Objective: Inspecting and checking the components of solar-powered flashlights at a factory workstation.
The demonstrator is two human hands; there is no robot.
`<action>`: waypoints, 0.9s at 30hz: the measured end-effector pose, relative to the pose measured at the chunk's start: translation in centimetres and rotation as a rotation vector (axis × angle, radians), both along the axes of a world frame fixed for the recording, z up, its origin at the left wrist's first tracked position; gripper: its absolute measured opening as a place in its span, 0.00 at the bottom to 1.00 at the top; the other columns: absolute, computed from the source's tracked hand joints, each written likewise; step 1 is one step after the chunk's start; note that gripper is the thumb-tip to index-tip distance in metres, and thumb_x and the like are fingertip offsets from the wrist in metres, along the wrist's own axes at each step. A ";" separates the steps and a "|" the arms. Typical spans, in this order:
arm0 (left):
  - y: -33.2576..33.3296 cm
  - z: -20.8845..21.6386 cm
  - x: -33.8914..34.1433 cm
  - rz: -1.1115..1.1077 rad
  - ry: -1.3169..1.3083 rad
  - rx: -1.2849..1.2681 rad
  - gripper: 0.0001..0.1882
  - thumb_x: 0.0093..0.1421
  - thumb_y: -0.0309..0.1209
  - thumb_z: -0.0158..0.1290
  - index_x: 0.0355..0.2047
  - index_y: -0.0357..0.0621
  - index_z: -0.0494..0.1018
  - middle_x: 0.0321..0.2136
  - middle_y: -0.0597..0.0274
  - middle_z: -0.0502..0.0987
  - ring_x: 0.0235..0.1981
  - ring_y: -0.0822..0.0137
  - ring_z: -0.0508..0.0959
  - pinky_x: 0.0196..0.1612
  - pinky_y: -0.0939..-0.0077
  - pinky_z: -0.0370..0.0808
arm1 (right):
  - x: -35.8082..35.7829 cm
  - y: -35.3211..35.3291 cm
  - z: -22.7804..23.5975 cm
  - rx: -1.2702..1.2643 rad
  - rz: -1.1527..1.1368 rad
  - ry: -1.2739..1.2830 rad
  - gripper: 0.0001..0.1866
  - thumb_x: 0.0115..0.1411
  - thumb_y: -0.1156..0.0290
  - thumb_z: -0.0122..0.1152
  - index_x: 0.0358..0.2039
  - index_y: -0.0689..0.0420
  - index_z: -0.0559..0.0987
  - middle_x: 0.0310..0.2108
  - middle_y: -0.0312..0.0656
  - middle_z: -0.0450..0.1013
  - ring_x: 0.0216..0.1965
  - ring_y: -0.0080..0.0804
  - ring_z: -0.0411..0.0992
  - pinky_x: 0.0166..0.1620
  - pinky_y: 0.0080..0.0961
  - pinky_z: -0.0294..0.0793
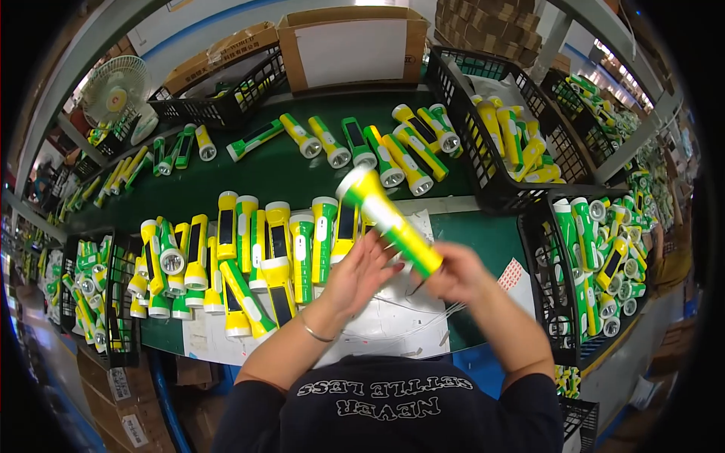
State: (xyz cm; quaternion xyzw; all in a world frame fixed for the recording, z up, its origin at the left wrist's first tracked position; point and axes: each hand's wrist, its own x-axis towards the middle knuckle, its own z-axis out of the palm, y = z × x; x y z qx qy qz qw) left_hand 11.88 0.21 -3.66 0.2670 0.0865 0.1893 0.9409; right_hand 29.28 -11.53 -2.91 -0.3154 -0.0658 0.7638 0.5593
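Note:
A yellow and green flashlight (393,226), blurred by motion, slants up and leftward over the bench. My right hand (457,273) is closed round its tail end. The white-rimmed head points away from me. My left hand (360,278) is open beside the flashlight's barrel, palm up, fingers apart; whether it touches the barrel I cannot tell. Just left of that hand, several flashlights (302,257) stand in a close group on white sheets. A thin white cable (400,326) lies on the sheet (423,343) under my hands.
More flashlights (325,141) lie along the green bench's far strip (249,170). Black crates with flashlights stand at left (121,302), right (538,279) and far right (483,162). Behind is a cardboard box (351,49). A sheet of red stickers (515,275) lies near my right forearm.

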 end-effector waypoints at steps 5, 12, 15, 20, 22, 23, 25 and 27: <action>-0.1 -1.0 -1.3 0.052 0.105 -0.048 0.25 0.59 0.43 0.47 0.53 0.43 0.60 0.36 0.60 0.71 0.44 0.60 0.72 0.50 0.57 0.69 | -6.1 -1.7 -1.6 0.155 0.129 -0.794 0.18 0.62 0.60 0.44 0.46 0.58 0.72 0.25 0.34 0.71 0.12 0.12 0.50 0.16 0.10 0.49; -0.2 -0.7 -2.9 -0.048 0.307 -0.118 0.24 0.62 0.49 0.39 0.47 0.42 0.64 0.40 0.53 0.71 0.43 0.56 0.73 0.43 0.62 0.72 | -4.6 -3.0 -2.0 -0.014 0.045 -0.907 0.15 0.61 0.60 0.47 0.42 0.57 0.72 0.24 0.31 0.70 0.25 0.13 0.61 0.27 0.12 0.58; -0.2 -1.9 -3.0 -0.009 0.338 -0.132 0.21 0.62 0.48 0.40 0.42 0.44 0.65 0.31 0.57 0.73 0.31 0.64 0.74 0.33 0.70 0.74 | -5.5 -3.4 -2.0 0.024 0.021 -0.971 0.16 0.62 0.60 0.46 0.42 0.59 0.72 0.24 0.31 0.69 0.28 0.16 0.64 0.32 0.14 0.61; -1.1 -1.9 -3.1 0.013 0.348 -0.159 0.18 0.62 0.48 0.40 0.37 0.47 0.65 0.24 0.60 0.72 0.23 0.68 0.72 0.24 0.76 0.71 | -6.5 -4.3 -1.8 0.035 0.029 -1.078 0.16 0.62 0.61 0.45 0.38 0.60 0.74 0.24 0.33 0.69 0.30 0.18 0.66 0.35 0.16 0.64; -1.5 -1.7 -3.3 0.013 0.362 -0.151 0.18 0.62 0.48 0.40 0.37 0.46 0.65 0.24 0.60 0.72 0.22 0.68 0.72 0.24 0.75 0.71 | -6.9 -4.5 -1.8 0.017 0.030 -1.094 0.15 0.62 0.61 0.45 0.36 0.59 0.75 0.24 0.33 0.69 0.29 0.19 0.66 0.35 0.17 0.65; -1.6 -1.6 -3.3 0.015 0.374 -0.143 0.18 0.62 0.48 0.40 0.37 0.46 0.64 0.24 0.60 0.71 0.22 0.68 0.72 0.24 0.75 0.71 | -7.0 -4.5 -1.8 0.076 0.009 -1.196 0.14 0.62 0.62 0.45 0.34 0.59 0.75 0.24 0.36 0.69 0.29 0.23 0.67 0.35 0.19 0.66; -1.7 -1.3 -3.1 0.029 0.373 -0.131 0.17 0.62 0.47 0.40 0.38 0.46 0.64 0.24 0.60 0.71 0.22 0.68 0.72 0.24 0.75 0.71 | -7.2 -4.3 -1.4 0.126 -0.001 -1.288 0.13 0.61 0.64 0.45 0.31 0.59 0.75 0.25 0.39 0.70 0.28 0.26 0.69 0.34 0.22 0.67; -1.9 -1.6 -3.2 0.064 0.362 -0.095 0.17 0.62 0.45 0.41 0.39 0.45 0.62 0.25 0.59 0.71 0.22 0.68 0.72 0.23 0.74 0.71 | -7.8 -3.9 0.0 0.314 -0.036 -1.677 0.11 0.60 0.67 0.45 0.29 0.59 0.74 0.27 0.46 0.71 0.29 0.39 0.71 0.34 0.28 0.69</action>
